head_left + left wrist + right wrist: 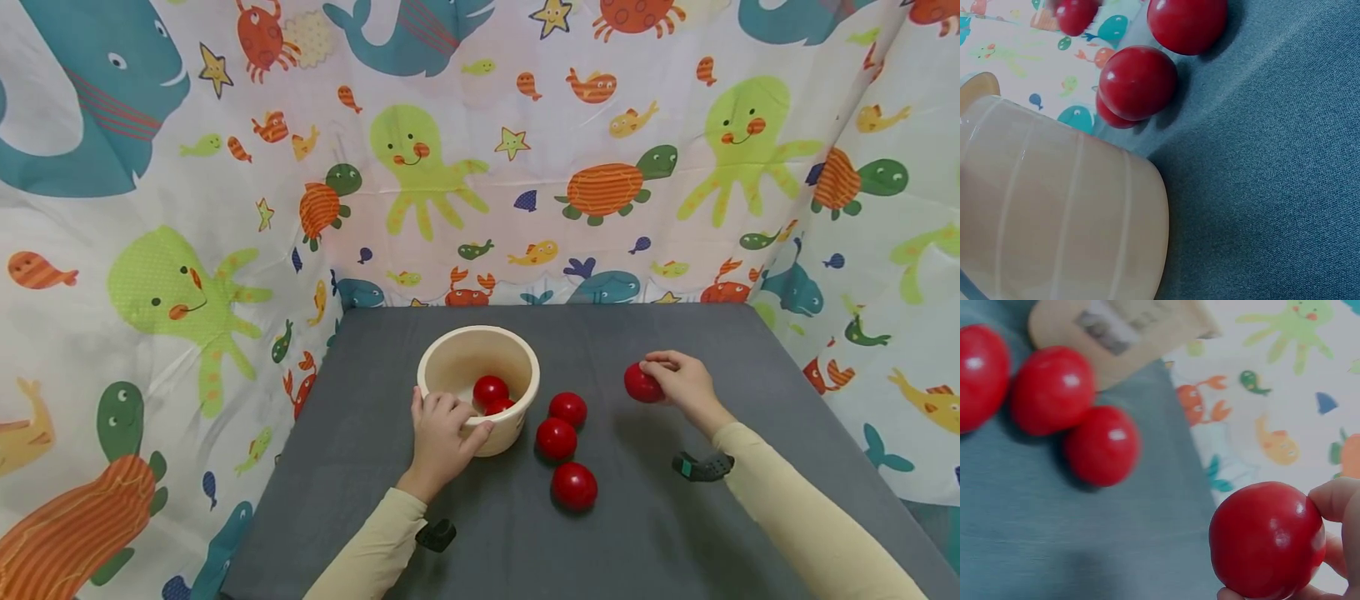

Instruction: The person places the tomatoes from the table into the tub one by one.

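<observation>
A cream bucket (478, 340) stands on the grey table, with two red balls (491, 390) visible inside. The left hand (441, 437) grips its near left rim, thumb toward the inside edge. Held up over the table to the right, a red ball (642, 383) is pinched in the fingers of the right hand (686, 387); the right wrist view shows this ball (1266, 540) close up against the fingertips. Three more red balls (556, 439) lie in a rough line just right of the bucket. In the left wrist view the bucket's side (1066, 206) fills the left, the hand hidden.
The grey table (375, 375) ends at a curtain (540, 225) printed with sea animals, at the back and both sides. A dark band (703, 467) is on the right wrist and another (436, 535) on the left.
</observation>
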Action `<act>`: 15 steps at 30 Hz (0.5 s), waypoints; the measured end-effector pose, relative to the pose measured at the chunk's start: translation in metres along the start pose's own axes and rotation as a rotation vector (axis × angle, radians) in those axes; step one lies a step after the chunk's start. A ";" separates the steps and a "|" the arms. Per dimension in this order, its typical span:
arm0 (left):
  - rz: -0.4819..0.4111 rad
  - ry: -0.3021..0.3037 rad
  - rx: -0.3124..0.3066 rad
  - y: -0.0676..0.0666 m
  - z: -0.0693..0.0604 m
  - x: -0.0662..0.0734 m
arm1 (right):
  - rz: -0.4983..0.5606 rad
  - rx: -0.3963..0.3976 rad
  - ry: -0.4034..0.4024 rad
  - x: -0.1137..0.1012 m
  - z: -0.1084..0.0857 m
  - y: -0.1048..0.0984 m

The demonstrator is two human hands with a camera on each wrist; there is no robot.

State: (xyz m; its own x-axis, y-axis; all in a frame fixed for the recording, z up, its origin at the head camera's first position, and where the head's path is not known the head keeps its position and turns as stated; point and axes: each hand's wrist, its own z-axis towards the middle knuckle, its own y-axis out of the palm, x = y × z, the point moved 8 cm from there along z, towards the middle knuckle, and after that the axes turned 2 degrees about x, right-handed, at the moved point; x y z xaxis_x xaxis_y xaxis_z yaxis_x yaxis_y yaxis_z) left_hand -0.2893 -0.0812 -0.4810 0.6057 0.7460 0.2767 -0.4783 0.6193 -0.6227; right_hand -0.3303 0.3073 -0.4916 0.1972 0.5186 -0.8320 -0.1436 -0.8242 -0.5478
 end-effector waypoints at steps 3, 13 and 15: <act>-0.009 -0.013 -0.010 -0.001 0.001 -0.001 | 0.009 0.007 -0.025 -0.024 0.008 -0.012; -0.019 -0.025 -0.029 0.000 0.000 0.001 | 0.003 0.012 -0.137 -0.118 0.020 -0.014; -0.023 -0.022 -0.026 0.000 0.000 0.002 | 0.003 0.013 -0.169 -0.136 0.021 -0.009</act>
State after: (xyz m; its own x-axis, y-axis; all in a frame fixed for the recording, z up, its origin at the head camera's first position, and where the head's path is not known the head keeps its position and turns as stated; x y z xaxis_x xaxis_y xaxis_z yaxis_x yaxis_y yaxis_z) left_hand -0.2880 -0.0801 -0.4804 0.6020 0.7373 0.3066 -0.4475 0.6295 -0.6351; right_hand -0.3764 0.2492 -0.3757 0.0315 0.5478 -0.8360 -0.1563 -0.8235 -0.5454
